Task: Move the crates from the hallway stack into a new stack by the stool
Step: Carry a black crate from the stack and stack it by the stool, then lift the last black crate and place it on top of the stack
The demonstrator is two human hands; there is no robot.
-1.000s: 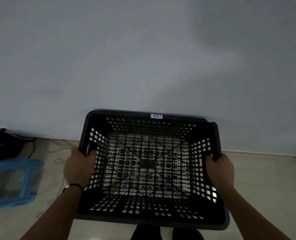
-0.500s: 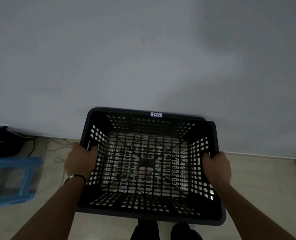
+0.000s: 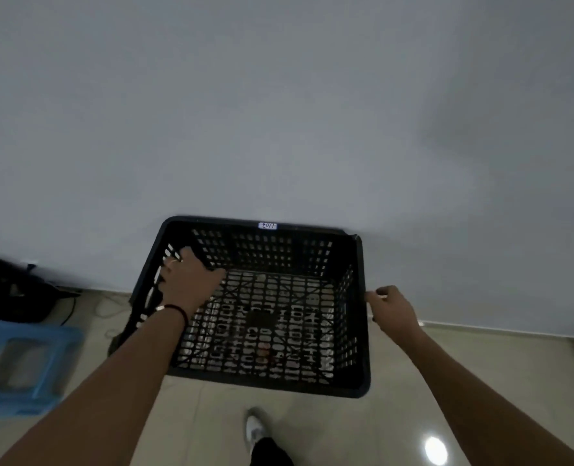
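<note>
Crate (image 3: 262, 307) sits on floor, back edge vs wall (image 3: 278, 95), just right of stool (image 3: 20, 364). Looks like the set-down step, prob 1st crate of the new stack, since floor shows thru its mesh.

L hand (image 3: 189, 280) is over the crate's left wall, fingers spread and reaching inside near the rim; doesn't look clamped on it, reads as open. R hand (image 3: 391, 306) is just right of the crate's right rim, loosely curled, holding nothing; can't tell if fingertips touch the rim.

Shoe (image 3: 253, 428) is near the crate's front edge.

Next, prob: pull both hands clear, check crate is square to wall, go back to hallway for another.
</note>
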